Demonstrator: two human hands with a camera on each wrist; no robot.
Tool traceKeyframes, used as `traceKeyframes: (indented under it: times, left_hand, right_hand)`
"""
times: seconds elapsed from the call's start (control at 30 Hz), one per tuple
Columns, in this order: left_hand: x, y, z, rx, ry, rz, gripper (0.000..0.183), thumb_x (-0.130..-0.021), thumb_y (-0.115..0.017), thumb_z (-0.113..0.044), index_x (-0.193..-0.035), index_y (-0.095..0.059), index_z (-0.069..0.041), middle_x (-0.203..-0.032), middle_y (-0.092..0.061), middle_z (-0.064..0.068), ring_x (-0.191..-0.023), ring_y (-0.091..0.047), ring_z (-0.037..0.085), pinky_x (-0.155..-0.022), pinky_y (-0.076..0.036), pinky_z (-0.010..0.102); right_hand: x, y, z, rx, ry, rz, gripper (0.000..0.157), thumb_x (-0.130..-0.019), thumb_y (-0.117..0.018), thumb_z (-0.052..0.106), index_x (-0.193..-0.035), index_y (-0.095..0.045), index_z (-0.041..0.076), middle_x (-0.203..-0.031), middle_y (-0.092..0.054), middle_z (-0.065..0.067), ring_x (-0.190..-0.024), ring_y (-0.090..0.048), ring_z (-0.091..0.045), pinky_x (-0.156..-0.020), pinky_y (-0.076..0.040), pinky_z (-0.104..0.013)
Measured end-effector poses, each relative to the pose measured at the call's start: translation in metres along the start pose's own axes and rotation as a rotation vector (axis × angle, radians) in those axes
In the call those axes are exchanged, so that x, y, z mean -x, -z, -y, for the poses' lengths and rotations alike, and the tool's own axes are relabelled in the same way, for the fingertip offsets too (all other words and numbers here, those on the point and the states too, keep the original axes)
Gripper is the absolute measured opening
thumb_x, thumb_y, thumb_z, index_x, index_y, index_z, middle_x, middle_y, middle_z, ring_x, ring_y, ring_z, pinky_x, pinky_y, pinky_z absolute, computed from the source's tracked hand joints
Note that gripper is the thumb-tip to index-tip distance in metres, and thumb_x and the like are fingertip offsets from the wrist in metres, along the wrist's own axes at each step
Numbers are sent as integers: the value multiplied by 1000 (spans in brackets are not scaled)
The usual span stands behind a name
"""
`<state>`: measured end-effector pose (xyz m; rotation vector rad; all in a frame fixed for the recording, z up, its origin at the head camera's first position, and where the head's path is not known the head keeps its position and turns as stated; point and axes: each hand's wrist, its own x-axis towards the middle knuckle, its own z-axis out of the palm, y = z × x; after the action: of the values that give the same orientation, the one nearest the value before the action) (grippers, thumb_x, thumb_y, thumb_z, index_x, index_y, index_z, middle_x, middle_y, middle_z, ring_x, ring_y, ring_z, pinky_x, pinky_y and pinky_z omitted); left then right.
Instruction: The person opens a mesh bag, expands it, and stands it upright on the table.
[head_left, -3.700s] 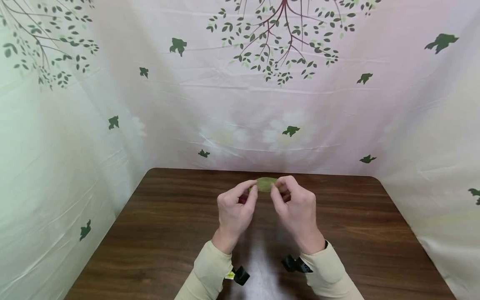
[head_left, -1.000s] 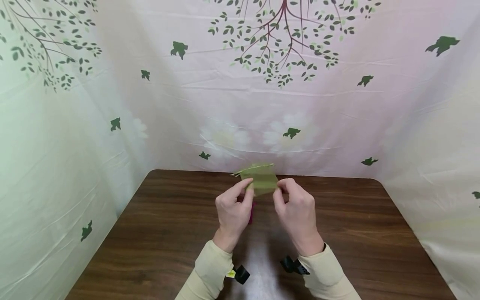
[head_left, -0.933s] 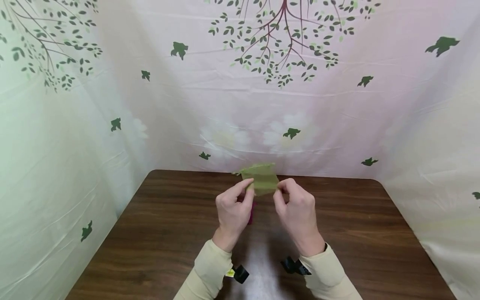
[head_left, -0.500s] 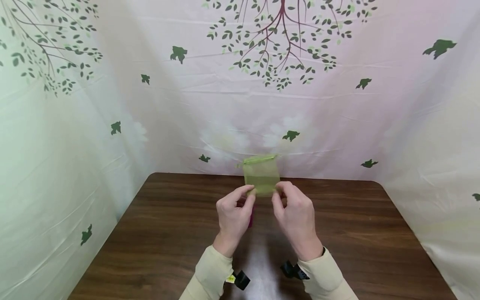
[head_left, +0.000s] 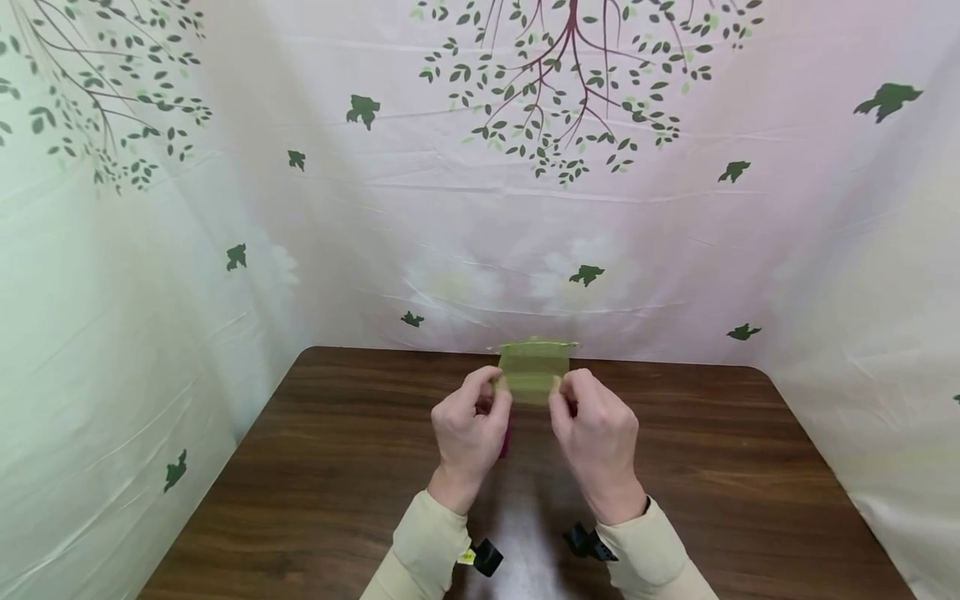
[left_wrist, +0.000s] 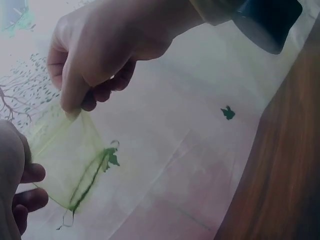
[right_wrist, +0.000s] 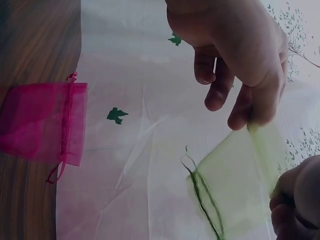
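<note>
A sheer green drawstring pouch [head_left: 534, 373] is held spread between both hands above the far part of the table. My left hand [head_left: 467, 429] pinches its near left corner between thumb and forefinger. With thumb and fingertips, my right hand [head_left: 598, 433] pinches the near right corner. The pouch's drawstring end points away from me, and its cords [right_wrist: 204, 197] hang loose in the right wrist view. A pink sheer drawstring pouch [right_wrist: 45, 122] lies on the table; in the head view my left hand hides most of it.
The dark wood table [head_left: 337, 467] has rounded far corners. A pale curtain [head_left: 480, 208] printed with trees and green birds hangs behind it and along both sides. Small black wrist cameras [head_left: 487, 557] sit on the inner sides of both wrists.
The green pouch, first seen as a narrow oval, spread out and stood upright half a second ago. Now its drawstring end has tipped lower and shifted right. Both hands keep their pinch.
</note>
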<state>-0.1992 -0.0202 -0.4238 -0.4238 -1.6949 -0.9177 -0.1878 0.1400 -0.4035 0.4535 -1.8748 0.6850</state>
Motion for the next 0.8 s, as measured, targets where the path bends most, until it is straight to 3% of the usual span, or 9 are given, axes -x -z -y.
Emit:
traceKeyframes:
  times: [0.13, 0.27, 0.37, 0.57, 0.7, 0.8]
  left_hand:
    - [-1, 0, 0, -67, 2, -4, 25, -85, -71, 3, -108, -78, -6, -72, -73, -1, -54, -61, 9, -49, -51, 25]
    - [0, -1, -1, -108, -19, 4, 22, -86, -72, 2, -105, -81, -7, -83, -77, 3, -58, -64, 11, -51, -52, 26]
    - [2, -2, -1, -88, -44, -12, 20, -84, -71, 4, -97, -81, -6, -80, -77, 3, -56, -61, 9, -49, -50, 24]
    - [0, -2, -1, -33, -48, -45, 14, -83, -72, 7, -88, -77, -6, -71, -70, 1, -54, -57, 10, -49, -48, 24]
    - [-1, -2, -2, -38, -50, -56, 13, -83, -74, 7, -86, -75, -5, -72, -70, 3, -55, -59, 10, -49, -49, 24]
    - [-2, -1, -2, -49, -42, -65, 13, -84, -75, 7, -84, -71, -5, -68, -68, 2, -54, -59, 10, -49, -50, 25]
  right_hand:
    - [0, 0, -1, -19, -49, 64, 9, -89, -67, 0, -97, -65, 2, -73, -64, -6, -55, -58, -17, -47, -48, -36]
    - [-1, -2, -2, -49, -59, 84, 10, -90, -68, -5, -98, -66, 0, -77, -68, -9, -59, -63, -20, -51, -53, -38]
    - [-1, -3, -2, -62, -49, 50, 9, -88, -70, -6, -89, -65, 1, -72, -65, -8, -57, -61, -20, -50, -51, -38]
    - [-3, -3, -3, -55, -32, -4, 24, -87, -74, -3, -76, -55, 6, -62, -57, -5, -49, -55, -19, -45, -45, -40]
    - [-3, -3, -2, -41, -53, -8, 23, -86, -74, -2, -76, -54, 6, -60, -54, -3, -47, -50, -18, -43, -42, -39]
    - [-3, -4, -1, -62, -68, 3, 17, -87, -75, -2, -84, -59, 4, -67, -60, -7, -53, -58, -18, -46, -48, -38]
